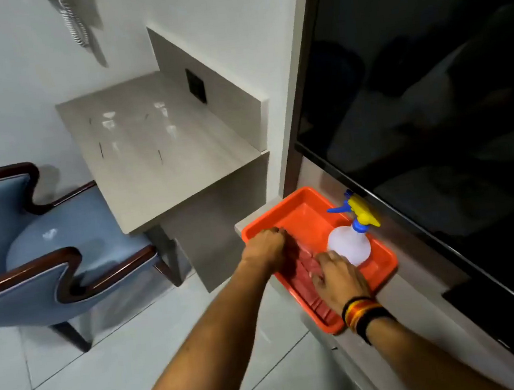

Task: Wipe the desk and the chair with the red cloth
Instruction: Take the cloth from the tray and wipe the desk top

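We see the red cloth [305, 266] lying crumpled inside the orange tray [382, 265], with the left hand [266, 246] pressed on its far end, fingers curled as if taking hold, though blur keeps us from telling whether that grip is closed. The right hand [338, 277] rests on the cloth's near part with fingers spread wide, just beside the spray bottle [349, 245] standing in the same tray. Beyond the tray to the left are the bare worktop [160, 148] and the blue chair [71, 235].

Even indoor light; glare spots on the desk [160, 141]; hands perhaps slightly motion-blurred; edges bend.
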